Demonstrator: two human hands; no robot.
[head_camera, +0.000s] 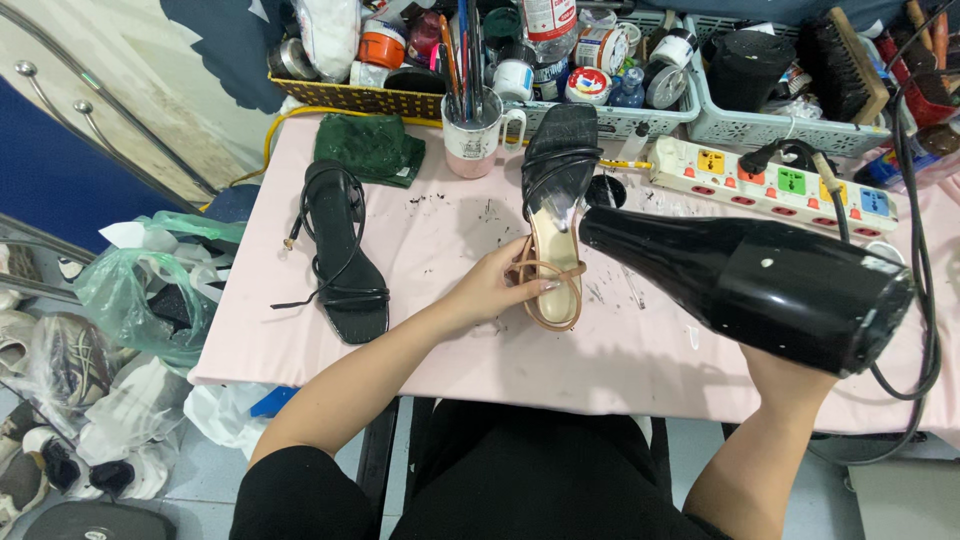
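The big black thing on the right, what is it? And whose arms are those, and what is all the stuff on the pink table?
It looks like a hair dryer, held in the person's right hand. The camera sits on that person's head and looks down, so the arms are their own. The left hand holds a tan sandal on the pink table, with the dryer's nozzle pointing toward it. A black heeled sandal stands behind it, and a flat black sandal lies to the left. At the back are a mug of brushes, a power strip and baskets of jars.
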